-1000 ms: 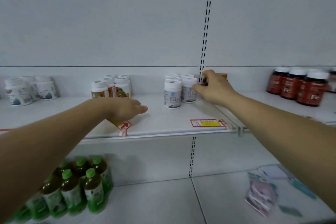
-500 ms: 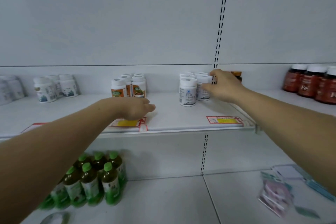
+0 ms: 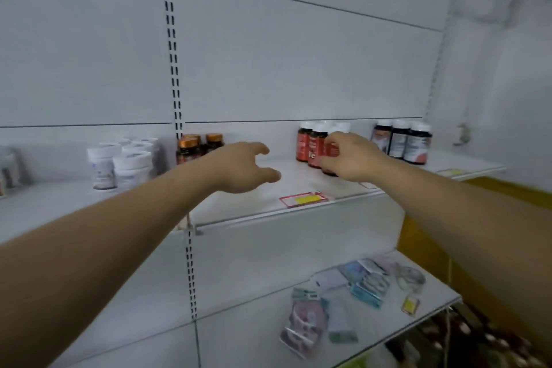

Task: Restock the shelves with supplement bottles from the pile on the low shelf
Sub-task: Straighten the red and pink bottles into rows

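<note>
The right hand (image 3: 352, 158) apparently grips the front red bottle (image 3: 331, 155) beside its red cluster (image 3: 310, 143); it should seat it upright, flush, while the left hand (image 3: 242, 167) hovers spread, empty, left of them.

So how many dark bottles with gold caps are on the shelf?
3 show: two gold-capped bottles in front beside the slotted upright, one behind to the right. The left forearm may hide more.

Both arms reach forward; left hand (image 3: 243, 167) spread, right hand (image 3: 349, 157) curled.
</note>
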The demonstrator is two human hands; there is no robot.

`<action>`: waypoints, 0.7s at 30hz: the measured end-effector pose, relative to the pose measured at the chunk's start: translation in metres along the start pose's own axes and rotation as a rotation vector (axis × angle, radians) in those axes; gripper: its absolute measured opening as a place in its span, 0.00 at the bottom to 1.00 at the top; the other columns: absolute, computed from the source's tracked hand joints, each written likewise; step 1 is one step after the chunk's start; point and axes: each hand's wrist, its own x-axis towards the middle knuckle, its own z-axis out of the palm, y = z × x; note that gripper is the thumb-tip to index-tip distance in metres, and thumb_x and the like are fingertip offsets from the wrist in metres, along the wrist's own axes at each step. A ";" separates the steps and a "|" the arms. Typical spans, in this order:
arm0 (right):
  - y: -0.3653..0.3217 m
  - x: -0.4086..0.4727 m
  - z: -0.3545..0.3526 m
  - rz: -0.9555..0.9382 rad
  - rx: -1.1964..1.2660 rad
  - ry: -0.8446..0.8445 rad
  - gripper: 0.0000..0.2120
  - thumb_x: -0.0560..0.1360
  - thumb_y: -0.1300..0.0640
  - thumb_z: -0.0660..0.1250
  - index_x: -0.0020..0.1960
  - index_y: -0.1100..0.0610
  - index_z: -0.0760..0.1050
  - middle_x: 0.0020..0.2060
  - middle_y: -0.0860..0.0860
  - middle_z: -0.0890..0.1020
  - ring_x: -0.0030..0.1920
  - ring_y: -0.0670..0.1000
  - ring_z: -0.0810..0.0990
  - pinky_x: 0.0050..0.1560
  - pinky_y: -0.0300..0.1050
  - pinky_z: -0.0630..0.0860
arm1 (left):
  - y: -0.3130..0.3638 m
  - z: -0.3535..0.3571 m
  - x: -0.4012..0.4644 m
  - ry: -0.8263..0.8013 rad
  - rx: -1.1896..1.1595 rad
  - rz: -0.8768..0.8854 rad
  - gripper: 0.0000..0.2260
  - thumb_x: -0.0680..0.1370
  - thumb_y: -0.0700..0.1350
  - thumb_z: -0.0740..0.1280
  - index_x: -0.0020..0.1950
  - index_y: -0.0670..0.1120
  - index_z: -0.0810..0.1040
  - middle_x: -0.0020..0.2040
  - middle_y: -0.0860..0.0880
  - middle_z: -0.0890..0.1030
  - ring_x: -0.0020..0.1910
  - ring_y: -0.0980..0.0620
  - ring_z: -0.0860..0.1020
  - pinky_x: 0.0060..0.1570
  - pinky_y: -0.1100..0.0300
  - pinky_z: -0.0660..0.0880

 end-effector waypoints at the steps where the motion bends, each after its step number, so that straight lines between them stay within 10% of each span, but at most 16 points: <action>1: 0.021 0.000 -0.006 0.006 -0.001 -0.006 0.31 0.71 0.37 0.66 0.68 0.52 0.68 0.64 0.55 0.73 0.61 0.57 0.73 0.53 0.45 0.69 | 0.018 0.009 0.009 -0.009 -0.002 0.016 0.31 0.74 0.62 0.63 0.73 0.53 0.62 0.73 0.50 0.65 0.69 0.48 0.66 0.63 0.57 0.63; 21: 0.339 0.066 -0.060 0.158 -0.015 0.064 0.30 0.73 0.39 0.65 0.71 0.50 0.65 0.67 0.52 0.71 0.64 0.54 0.71 0.51 0.42 0.63 | 0.284 0.159 0.260 -0.103 -0.063 0.289 0.30 0.74 0.58 0.65 0.73 0.49 0.63 0.73 0.47 0.65 0.68 0.47 0.67 0.64 0.55 0.63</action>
